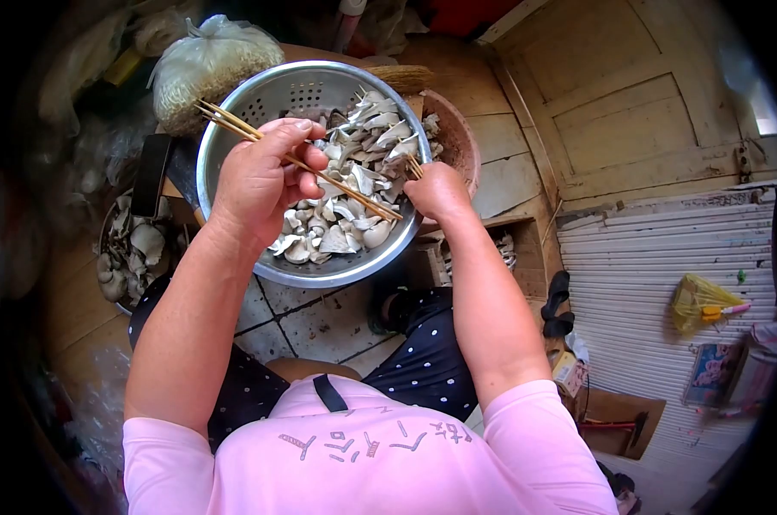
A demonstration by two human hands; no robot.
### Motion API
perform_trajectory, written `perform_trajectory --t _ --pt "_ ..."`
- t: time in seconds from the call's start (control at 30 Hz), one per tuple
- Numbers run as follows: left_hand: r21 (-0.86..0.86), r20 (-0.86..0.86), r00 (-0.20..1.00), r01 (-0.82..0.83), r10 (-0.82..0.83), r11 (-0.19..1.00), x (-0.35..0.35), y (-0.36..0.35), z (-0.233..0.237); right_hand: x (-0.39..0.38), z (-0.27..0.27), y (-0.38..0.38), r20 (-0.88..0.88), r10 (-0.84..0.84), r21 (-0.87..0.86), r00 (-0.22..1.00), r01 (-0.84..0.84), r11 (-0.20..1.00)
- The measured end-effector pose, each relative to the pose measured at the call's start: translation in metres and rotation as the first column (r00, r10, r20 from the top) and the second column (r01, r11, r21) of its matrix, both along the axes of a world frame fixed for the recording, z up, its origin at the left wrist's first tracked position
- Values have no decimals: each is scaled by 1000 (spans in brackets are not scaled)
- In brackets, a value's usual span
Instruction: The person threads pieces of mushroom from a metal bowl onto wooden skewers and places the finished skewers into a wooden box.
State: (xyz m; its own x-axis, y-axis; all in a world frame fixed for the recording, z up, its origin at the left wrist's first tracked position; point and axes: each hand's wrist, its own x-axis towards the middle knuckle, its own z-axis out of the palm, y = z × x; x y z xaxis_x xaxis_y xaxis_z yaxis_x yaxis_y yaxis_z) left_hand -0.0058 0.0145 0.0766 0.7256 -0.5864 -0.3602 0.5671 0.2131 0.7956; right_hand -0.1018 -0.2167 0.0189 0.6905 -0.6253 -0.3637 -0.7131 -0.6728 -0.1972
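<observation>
A large metal colander (pixel 221 210) with a perforated wall holds torn grey-white oyster mushrooms (pixel 346 236). Over its left side, my left hand (pixel 268 176) is closed around several thin bamboo skewers (pixel 354 196), which slant down to the right above the mushrooms. At the colander's right rim, my right hand (pixel 440 190) is closed with its back towards me. Short ends of more skewers (pixel 415 166) stick out from its fingers towards the mushrooms. Its fingertips are mostly hidden.
A pinkish basin (pixel 457 129) stands behind the colander's right side. A filled plastic bag (pixel 212 73) sits at the back left. More mushrooms (pixel 135 253) lie in a container at the left. A cardboard box (pixel 526 249) is low on the right, near a white ridged wall (pixel 646 266).
</observation>
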Motion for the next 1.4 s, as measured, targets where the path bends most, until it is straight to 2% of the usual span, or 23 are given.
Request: perform_trajectory --t 0.23,0.3,0.63,0.7,0.77,0.83,0.93,1.03,1.1,1.13,1.17,1.23,1.4 --pt "12 6 1000 -14 14 1000 -1 0 4 1 3 -3 16 45 7 999 -45 999" --pt "12 6 1000 -12 12 1000 -1 -1 6 0 3 -3 88 97 -20 991 -95 995" --pt "1 3 1000 8 -8 1000 -1 -2 0 2 0 -4 109 60 72 992 -68 995" --pt "1 4 1000 15 -15 1000 -2 -4 1 2 -3 -3 126 10 127 992 -26 992" --pt "50 4 1000 10 -10 999 -3 -6 2 0 -1 -5 135 0 146 991 -20 989" --pt "48 6 1000 14 -15 999 -4 -5 3 -2 2 -9 207 16 159 978 -49 986" --pt "-20 20 1000 12 -11 1000 1 -3 -5 -8 3 -18 277 -69 230 958 4 973" --pt "-12 13 1000 -1 1 1000 2 -3 -3 -17 -5 -32 383 -120 248 916 23 968" --pt "16 9 1000 10 -11 1000 3 -3 -4 -23 11 -29 461 -217 354 860 46 934" --pt "8 10 1000 4 -4 1000 4 -4 -5 -28 22 -26 429 -374 518 822 115 848" --pt "0 10 1000 -2 2 1000 4 -5 -7 -33 29 -24 431 -381 514 818 125 849" --pt "-2 14 1000 -11 11 1000 3 -5 -5 -43 39 -24 491 -488 627 722 96 773" --pt "-5 20 1000 7 -7 1000 11 -1 -11 -76 43 -38 600 -546 629 585 77 774"
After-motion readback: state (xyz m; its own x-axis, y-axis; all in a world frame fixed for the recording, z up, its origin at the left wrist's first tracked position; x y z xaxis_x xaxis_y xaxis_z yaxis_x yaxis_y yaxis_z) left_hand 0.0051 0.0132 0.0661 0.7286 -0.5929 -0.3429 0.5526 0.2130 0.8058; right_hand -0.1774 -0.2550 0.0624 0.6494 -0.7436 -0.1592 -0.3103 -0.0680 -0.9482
